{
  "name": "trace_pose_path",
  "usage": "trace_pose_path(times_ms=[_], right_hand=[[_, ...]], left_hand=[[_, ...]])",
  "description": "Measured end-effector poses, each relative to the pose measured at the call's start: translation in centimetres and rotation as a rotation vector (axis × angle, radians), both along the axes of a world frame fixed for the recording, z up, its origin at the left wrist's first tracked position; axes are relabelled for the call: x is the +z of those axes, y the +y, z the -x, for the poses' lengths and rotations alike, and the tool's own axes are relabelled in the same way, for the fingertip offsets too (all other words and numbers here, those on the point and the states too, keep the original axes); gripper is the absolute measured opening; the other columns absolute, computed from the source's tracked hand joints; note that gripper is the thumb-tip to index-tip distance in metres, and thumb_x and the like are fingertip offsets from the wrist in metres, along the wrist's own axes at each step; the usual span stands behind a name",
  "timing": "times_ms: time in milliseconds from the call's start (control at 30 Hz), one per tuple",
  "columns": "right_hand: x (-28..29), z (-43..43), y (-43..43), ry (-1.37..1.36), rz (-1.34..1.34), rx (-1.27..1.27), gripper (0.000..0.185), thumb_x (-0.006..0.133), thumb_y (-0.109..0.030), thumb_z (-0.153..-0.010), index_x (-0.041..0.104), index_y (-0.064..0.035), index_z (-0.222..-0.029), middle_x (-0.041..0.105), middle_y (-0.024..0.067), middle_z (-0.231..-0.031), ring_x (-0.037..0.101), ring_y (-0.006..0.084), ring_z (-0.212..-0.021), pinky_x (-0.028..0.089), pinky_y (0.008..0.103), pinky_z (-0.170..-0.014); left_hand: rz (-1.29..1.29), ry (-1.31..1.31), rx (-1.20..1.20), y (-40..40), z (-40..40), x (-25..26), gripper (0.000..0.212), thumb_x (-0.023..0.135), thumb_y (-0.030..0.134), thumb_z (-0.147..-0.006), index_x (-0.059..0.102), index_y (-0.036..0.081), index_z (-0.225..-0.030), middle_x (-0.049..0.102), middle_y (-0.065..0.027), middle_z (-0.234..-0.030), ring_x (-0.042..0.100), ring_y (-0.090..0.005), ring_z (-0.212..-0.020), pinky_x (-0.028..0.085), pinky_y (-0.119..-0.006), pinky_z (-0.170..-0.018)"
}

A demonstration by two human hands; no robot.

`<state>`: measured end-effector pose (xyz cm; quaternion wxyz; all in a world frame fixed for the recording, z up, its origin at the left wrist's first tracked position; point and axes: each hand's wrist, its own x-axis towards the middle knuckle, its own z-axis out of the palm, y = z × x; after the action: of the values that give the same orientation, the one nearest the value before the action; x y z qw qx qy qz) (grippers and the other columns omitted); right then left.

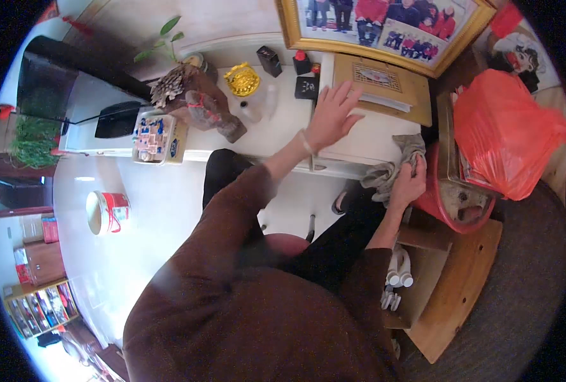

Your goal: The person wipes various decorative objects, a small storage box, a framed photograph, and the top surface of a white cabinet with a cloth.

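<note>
My left hand (333, 117) is held over a white cabinet top (283, 133), fingers spread, with nothing in it. Beside it lie a small black box (306, 88) and a wooden panel with a lattice inset (383, 83). At the cabinet's right end my right hand (411, 184) grips a crumpled grey cloth (383, 176), next to a red plastic bin (443, 215). Left of my left hand stand a small clear bottle (249, 112), a gold-coloured ornament (242, 80) and a dark carved piece with red string (204, 110).
A gold-framed photograph (359, 38) leans at the back. A red plastic bag (507, 133) sits at right, above a wooden board (464, 291) and an open cardboard box (426, 286). On the left are a box of small items (153, 138), a television (87, 90) and a bucket on the floor (107, 212).
</note>
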<state>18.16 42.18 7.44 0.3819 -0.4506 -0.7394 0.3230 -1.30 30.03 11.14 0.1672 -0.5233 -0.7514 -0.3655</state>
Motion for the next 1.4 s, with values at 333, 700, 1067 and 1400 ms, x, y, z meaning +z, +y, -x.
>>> trace_pose_path(times_ms=[333, 700, 1067, 1400], right_hand=[[3.0, 6.5, -0.9, -0.869, -0.464, 0.118, 0.050, 0.049, -0.039, -0.078, 0.051, -0.0046, -0.114, 0.044, 0.0084, -0.122, 0.045, 0.0360, -0.101, 0.043, 0.0468, -0.080], [1.1, 6.3, 0.6, -0.807, -0.488, 0.059, 0.041, 0.050, -0.033, -0.074, 0.057, -0.0085, -0.106, 0.051, 0.0054, -0.112, 0.047, 0.0330, -0.094, 0.044, 0.0448, -0.078], [0.8, 4.0, -3.8, -0.719, -0.574, 0.134, 0.024, 0.046, -0.024, -0.076, 0.057, -0.0093, -0.091, 0.053, 0.0053, -0.100, 0.050, 0.0335, -0.082, 0.042, 0.0454, -0.069], [-1.9, 9.5, -13.3, -0.637, -0.688, 0.415, 0.014, 0.049, -0.020, -0.073, 0.053, -0.0096, -0.082, 0.050, 0.0071, -0.090, 0.046, 0.0254, -0.084, 0.042, 0.0356, -0.070]], left_hand=[[-0.088, -0.788, 0.310, -17.7, -5.5, -7.0, 0.055, 0.067, 0.011, -0.074, 0.044, 0.001, -0.123, 0.056, -0.0151, -0.112, 0.057, -0.0195, -0.089, 0.047, -0.030, -0.076], [-0.234, -0.900, 0.626, -24.5, 2.6, -5.3, 0.084, 0.074, 0.028, -0.067, 0.031, -0.004, -0.130, 0.047, -0.0235, -0.119, 0.052, -0.0295, -0.101, 0.043, -0.034, -0.082], [-0.466, -0.625, 0.594, -22.5, 7.5, -8.2, 0.106, 0.081, 0.032, -0.059, 0.016, -0.010, -0.133, 0.026, -0.0240, -0.137, 0.026, -0.0307, -0.128, 0.022, -0.036, -0.105], [-0.595, -0.660, 0.644, -22.4, 6.4, -9.3, 0.090, 0.078, 0.024, -0.064, 0.026, -0.008, -0.130, 0.041, -0.0190, -0.126, 0.041, -0.0275, -0.115, 0.031, -0.035, -0.097]])
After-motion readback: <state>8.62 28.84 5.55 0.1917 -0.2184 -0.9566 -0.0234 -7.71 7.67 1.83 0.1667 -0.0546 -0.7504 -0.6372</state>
